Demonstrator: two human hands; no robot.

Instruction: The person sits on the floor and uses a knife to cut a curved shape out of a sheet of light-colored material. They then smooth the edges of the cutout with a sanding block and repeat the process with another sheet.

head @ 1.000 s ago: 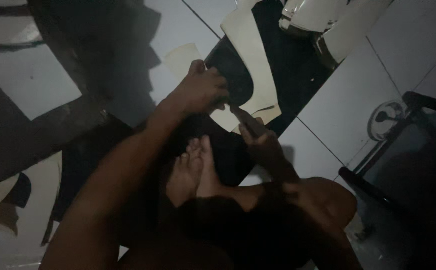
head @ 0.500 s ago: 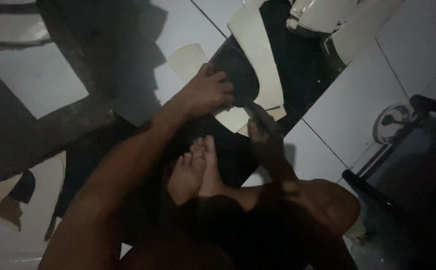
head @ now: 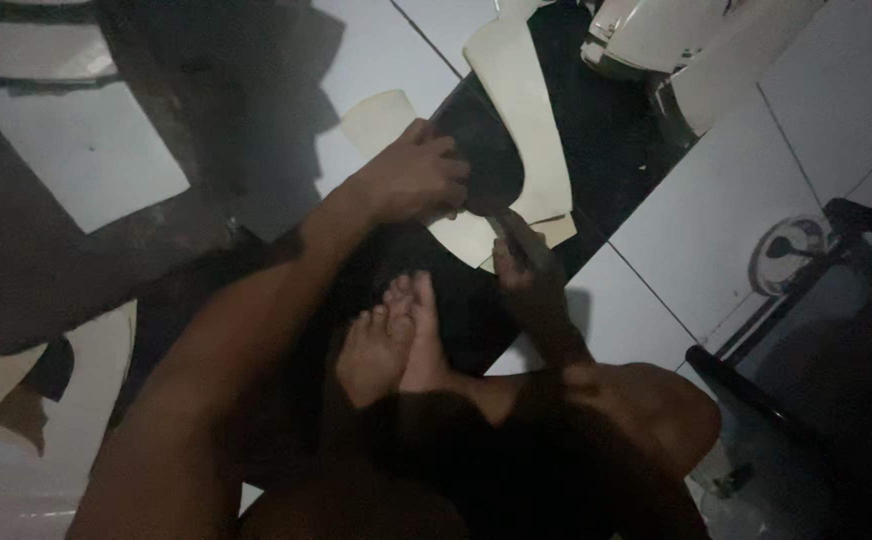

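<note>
I sit on a tiled floor in dim light with my bare feet crossed in front of me. My left hand presses down on a dark rounded sheet piece that lies over a cream sheet. My right hand grips a thin dark tool, its tip at the lower edge of the dark piece beside a cream offcut. What kind of tool it is I cannot tell.
A large black sheet runs diagonally under the work. Cream and dark cut-outs lie at the left, more scraps at the lower left. Pale moulded parts are top right; a dark metal frame stands right.
My left hand has slid a little up and right on the dark piece. My right hand with the tool has moved up toward its edge.
</note>
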